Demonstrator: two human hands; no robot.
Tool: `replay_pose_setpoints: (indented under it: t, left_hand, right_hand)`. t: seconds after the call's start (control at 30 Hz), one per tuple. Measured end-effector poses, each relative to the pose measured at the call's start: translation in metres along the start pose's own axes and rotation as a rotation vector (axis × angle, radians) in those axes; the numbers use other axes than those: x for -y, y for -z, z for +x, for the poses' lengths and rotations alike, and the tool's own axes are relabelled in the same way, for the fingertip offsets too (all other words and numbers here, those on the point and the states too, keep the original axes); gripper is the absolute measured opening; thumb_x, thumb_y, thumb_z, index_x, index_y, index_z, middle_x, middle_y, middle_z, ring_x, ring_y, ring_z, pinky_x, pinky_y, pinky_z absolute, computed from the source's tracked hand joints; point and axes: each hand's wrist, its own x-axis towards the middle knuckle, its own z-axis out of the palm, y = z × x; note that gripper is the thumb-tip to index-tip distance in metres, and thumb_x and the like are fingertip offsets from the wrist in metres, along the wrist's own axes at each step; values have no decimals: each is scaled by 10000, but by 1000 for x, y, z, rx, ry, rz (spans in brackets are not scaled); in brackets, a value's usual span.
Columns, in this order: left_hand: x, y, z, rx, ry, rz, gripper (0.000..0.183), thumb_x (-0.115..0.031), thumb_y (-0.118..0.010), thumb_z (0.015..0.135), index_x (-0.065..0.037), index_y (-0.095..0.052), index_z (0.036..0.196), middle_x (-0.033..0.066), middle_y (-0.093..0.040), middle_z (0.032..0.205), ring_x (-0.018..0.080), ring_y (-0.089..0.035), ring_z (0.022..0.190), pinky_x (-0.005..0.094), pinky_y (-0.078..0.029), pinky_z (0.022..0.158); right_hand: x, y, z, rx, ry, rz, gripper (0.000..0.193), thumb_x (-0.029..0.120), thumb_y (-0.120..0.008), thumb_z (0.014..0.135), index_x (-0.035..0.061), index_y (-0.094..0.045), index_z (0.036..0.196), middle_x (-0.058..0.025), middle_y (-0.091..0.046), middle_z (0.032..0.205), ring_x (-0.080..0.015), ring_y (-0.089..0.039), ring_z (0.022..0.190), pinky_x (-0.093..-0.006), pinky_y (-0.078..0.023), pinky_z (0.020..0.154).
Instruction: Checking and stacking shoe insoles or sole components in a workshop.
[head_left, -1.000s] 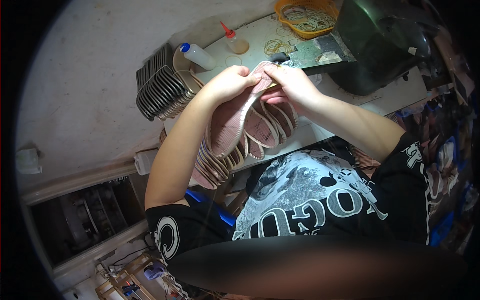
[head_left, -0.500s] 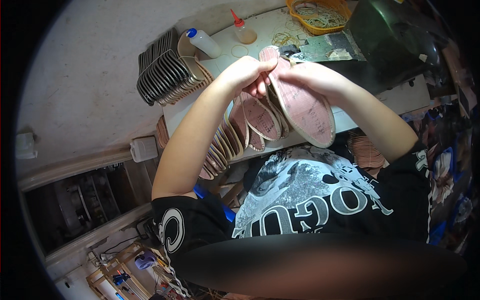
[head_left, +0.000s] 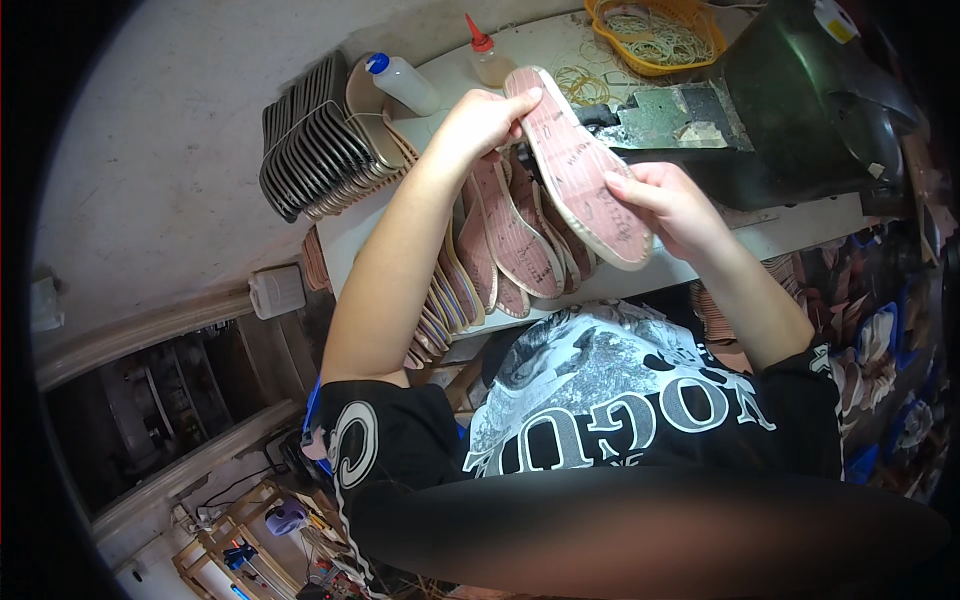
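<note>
Over a workbench [head_left: 545, 40], the left hand [head_left: 487, 122] and right hand [head_left: 677, 207] pinch a pink insole [head_left: 580, 165] (pale-rimmed); a slackened grip could drop it.

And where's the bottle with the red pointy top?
In the head view, the red-topped bottle is near the top middle, on the table, right of the blue-capped bottle and just beyond the upper end of the held pink insole.

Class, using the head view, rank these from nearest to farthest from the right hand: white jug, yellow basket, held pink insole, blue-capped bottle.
From the right hand:
1. Held pink insole: in its grip.
2. Yellow basket: top, right of centre.
3. Blue-capped bottle: upper left.
4. White jug: left side.
</note>
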Motion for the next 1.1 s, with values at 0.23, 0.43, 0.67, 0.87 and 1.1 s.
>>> replay_pose_setpoints:
  t: [0.23,0.43,0.67,0.87,1.1]
  left_hand:
    - [34,-27,-39,-113,-343,-798,279,-314,-516,972,-45,-582,937,43,-609,800,130,-582,612,279,-493,535]
    - [61,-41,-97,200,-249,-1240,327,-328,-364,1017,-31,-493,1056,53,-514,649,158,-523,502,259,-484,470]
    - [77,-68,-97,533,-345,-1396,293,-294,-387,1014,-24,-497,1039,39,-487,631,109,-456,498,223,-414,476]
    - [62,-78,-114,239,-379,-1284,251,-274,-398,1013,-58,-476,1114,68,-573,853,104,-580,743,241,-495,654]
    - [46,-83,-135,-123,-629,-994,327,-263,-444,1002,-36,-450,1237,168,-630,1081,222,-641,944,334,-526,832]
  right_hand:
    - [-36,-45,0,129,221,-230,216,212,-637,909,-1,-645,937,10,-644,810,-25,-535,721,-212,-449,641]
    - [-21,-75,-23,308,221,-483,237,207,-658,895,-3,-640,787,16,-611,669,-31,-543,628,-202,-430,549]
    - [-23,-76,-18,236,159,-243,188,157,-630,911,2,-627,806,-3,-612,660,-35,-548,562,-166,-436,517]
    - [-20,-71,-25,-21,327,-87,138,94,-668,870,0,-613,783,-19,-641,705,-40,-569,607,-196,-454,530]
    - [-16,-65,-33,-243,913,-932,153,101,-673,811,10,-676,933,-135,-656,733,-267,-635,621,-342,-512,587]
